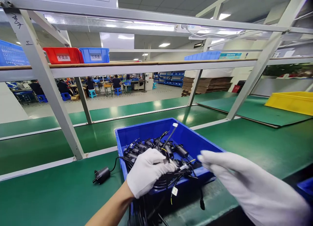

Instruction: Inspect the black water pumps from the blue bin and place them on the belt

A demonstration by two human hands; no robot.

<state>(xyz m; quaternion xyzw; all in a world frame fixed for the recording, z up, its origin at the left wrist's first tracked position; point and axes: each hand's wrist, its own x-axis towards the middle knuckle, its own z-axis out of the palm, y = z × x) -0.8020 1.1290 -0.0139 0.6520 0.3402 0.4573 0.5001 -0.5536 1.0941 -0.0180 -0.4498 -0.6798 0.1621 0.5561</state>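
On the green workbench sits a blue bin heaped with black wired parts. Above its near edge the gloved right hand lies open, fingers stretched toward the wires, gripping nothing. Beside it, the gloved left hand clenches a bundle of black cables. One small black part lies left of the bin.

Left hand in white fabric glove, closed in a fist, bare forearm angled up from below. Right hand gloved too, fingers extended flat leftward.
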